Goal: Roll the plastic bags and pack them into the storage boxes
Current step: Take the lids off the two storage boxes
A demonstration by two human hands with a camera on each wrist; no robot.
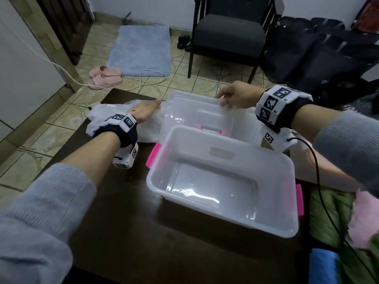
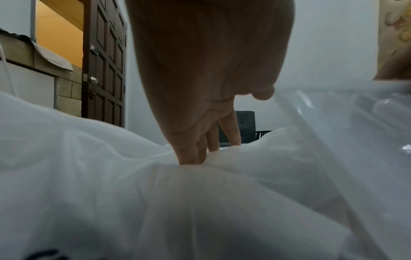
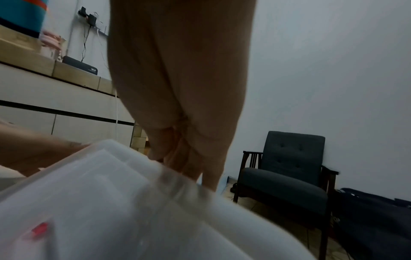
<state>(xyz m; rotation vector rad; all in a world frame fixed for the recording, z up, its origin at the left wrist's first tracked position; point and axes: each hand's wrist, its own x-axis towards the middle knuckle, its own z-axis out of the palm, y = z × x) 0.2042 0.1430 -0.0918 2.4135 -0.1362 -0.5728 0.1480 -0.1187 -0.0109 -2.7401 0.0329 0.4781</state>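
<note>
While left hand (image 1: 143, 111) flat on plastic bags (image 1: 106, 113); right hand (image 1: 235, 95) gripping lid (image 1: 201, 117).

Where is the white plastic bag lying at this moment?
In the head view, the white plastic bag lies on the far left of the dark table, under the left hand and beside the clear lid.

My head camera looks steeply down over the bench (image 1: 127, 212). Each wrist camera peers close along my palm, low and level toward the far wall; both catch the dark armchair (image 3: 286, 168), also upper centre overhead.
</note>
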